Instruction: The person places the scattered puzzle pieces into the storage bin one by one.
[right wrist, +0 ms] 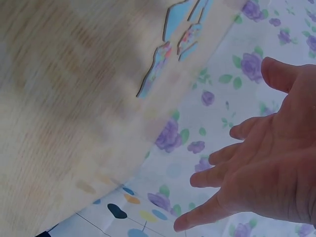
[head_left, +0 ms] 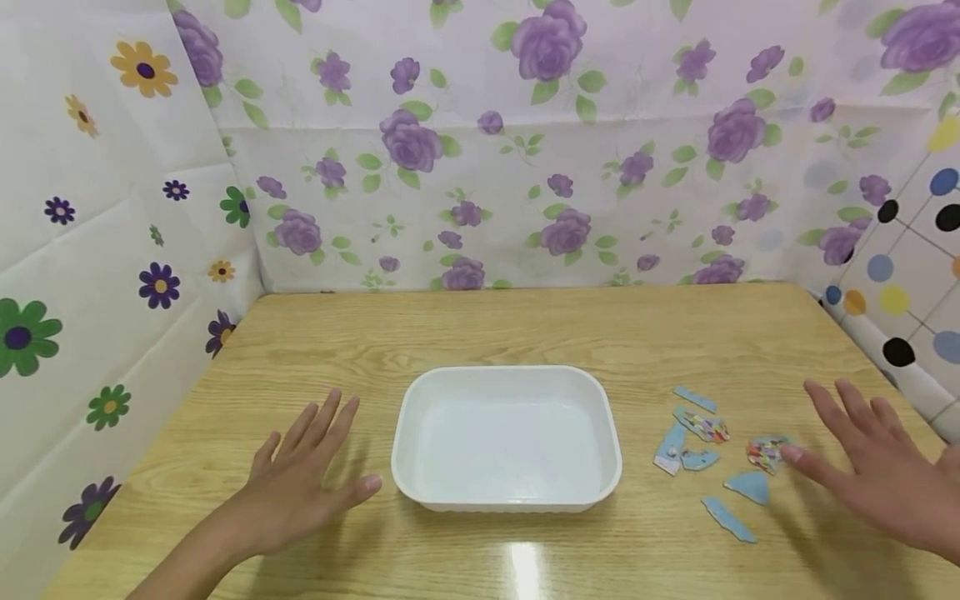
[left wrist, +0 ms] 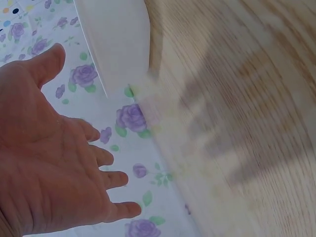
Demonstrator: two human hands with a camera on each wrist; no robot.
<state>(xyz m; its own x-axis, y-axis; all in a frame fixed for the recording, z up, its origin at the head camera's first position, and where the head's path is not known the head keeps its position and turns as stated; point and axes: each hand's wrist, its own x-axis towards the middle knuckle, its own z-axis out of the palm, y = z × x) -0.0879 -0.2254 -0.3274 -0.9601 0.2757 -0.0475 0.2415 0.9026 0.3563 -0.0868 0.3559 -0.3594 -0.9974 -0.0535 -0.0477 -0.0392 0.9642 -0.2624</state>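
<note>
The left hand (head_left: 303, 487) and the right hand (head_left: 881, 475) are empty, fingers extended above the wood-grain tabletop (head_left: 480, 329). A white, rounded-rectangular tray (head_left: 506, 442) sits between them; flat, irregular, light-blue pieces (head_left: 749, 487), some multicoloured, lie near the right hand.

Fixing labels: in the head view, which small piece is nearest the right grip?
The multicoloured piece beside the thumb of the right grip. It lies farthest right; the other piece with a multicoloured patch is farther left.
</note>
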